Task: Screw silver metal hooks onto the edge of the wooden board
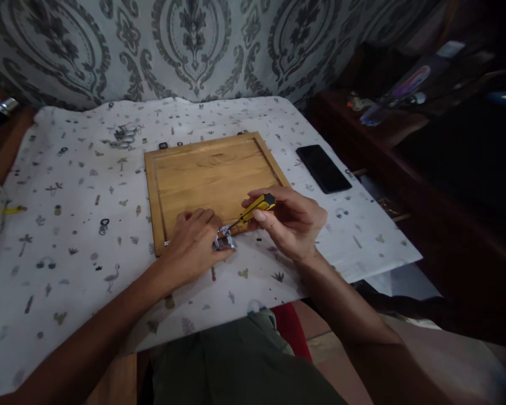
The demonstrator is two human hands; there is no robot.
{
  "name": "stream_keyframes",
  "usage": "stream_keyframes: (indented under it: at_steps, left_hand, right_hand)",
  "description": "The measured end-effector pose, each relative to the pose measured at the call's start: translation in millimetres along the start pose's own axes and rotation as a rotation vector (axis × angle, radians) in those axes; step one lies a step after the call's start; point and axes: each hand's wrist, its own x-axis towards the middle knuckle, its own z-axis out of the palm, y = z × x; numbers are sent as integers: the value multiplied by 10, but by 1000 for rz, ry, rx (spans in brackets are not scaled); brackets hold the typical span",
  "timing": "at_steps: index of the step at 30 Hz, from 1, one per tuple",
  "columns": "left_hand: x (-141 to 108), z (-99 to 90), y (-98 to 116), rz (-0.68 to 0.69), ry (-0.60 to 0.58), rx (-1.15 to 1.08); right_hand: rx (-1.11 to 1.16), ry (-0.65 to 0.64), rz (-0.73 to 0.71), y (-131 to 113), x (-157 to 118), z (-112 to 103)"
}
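A wooden panel (pixel 211 183) with a raised frame, like a cabinet door, lies flat on the patterned tablecloth. At its near edge sits a metal hinge (pixel 225 243). My left hand (pixel 191 242) rests over that edge, thumb and fingers closed around the hinge and partly hiding it. In my right hand (pixel 293 219), a yellow and black screwdriver (pixel 256 208) is pinched by the handle. Its shaft slants down to the left, with the tip at the hinge; whether it sits in a screw is too small to tell.
Several metal hinges (pixel 125 135) lie in a pile at the back left. A black phone (pixel 324 169) is right of the panel. Farther right, a plastic bottle (pixel 405 87) lies by dark furniture. A small yellow object (pixel 13 210) is at the left, and a patterned curtain (pixel 194 50) hangs behind.
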Motion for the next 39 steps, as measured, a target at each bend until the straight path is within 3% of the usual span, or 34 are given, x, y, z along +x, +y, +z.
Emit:
stream_keyframes:
  at_steps: [27, 39]
  left_hand:
    - [5, 23, -23, 17, -7, 33]
    - [7, 20, -23, 9, -10, 27]
  right_hand:
    - [4, -35, -37, 19, 36, 6]
    - [113, -52, -59, 22, 70, 24]
